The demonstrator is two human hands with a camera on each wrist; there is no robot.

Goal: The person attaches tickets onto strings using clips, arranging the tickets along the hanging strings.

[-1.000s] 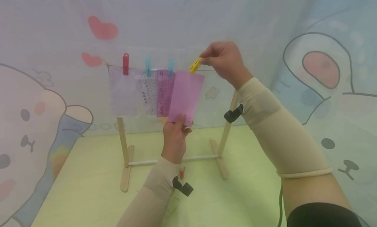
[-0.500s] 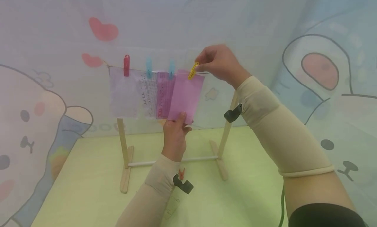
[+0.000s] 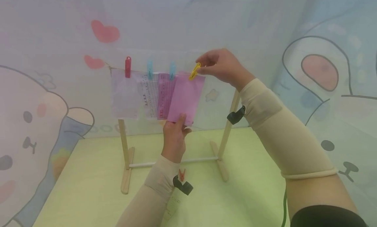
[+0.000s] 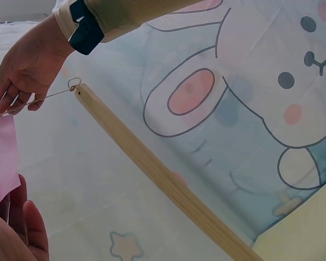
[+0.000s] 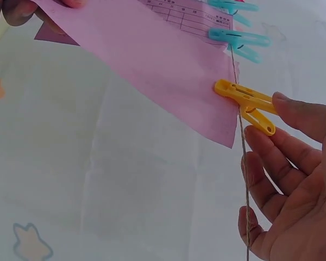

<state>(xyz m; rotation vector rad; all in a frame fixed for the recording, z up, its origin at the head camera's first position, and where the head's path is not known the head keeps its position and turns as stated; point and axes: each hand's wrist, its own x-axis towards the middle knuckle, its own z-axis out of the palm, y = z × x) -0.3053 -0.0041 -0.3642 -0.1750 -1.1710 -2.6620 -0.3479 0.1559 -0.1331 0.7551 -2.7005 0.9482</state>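
Note:
My left hand pinches the lower end of a pink paper slip, thumb in front. The slip hangs slightly tilted, its top at the string. A yellow clothespin sits over the slip's top edge and the string. My right hand has its thumb and fingertips at the clothespin's handles, which stand spread in the right wrist view. To the left, a red clothespin and two blue clothespins hold a pale sheet, a printed white sheet and a printed pink slip.
A wooden stand with a left post, a right post and a white crossbar carries the string. A red clothespin and a printed paper lie on the pale green table.
My right hand has lowered the yellow clothespin onto the pink slip's top edge and the string, and its handles have spread. My left hand has stayed nearly still on the slip.

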